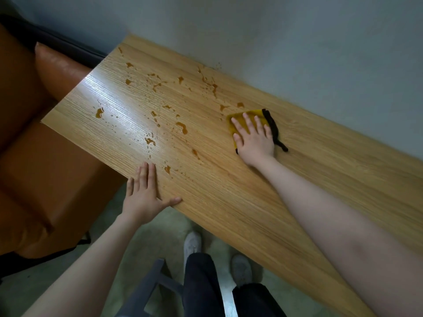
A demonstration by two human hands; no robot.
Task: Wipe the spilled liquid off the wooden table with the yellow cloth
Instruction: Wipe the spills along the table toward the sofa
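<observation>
Wiping looks barely begun; right hand (254,139) presses straight fingers (246,120) flat on the yellow cloth (238,120) mid-bench; left hand (144,193) rests open on the bench (229,191) edge; amber spilled liquid (182,128) remains scattered leftward.

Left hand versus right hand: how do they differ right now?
The right hand presses flat on the yellow cloth by the spill; the left hand lies on bare table. The left sits at the near edge, thumb along it; the right is farther in. Both are palm down, fingers straight.
</observation>
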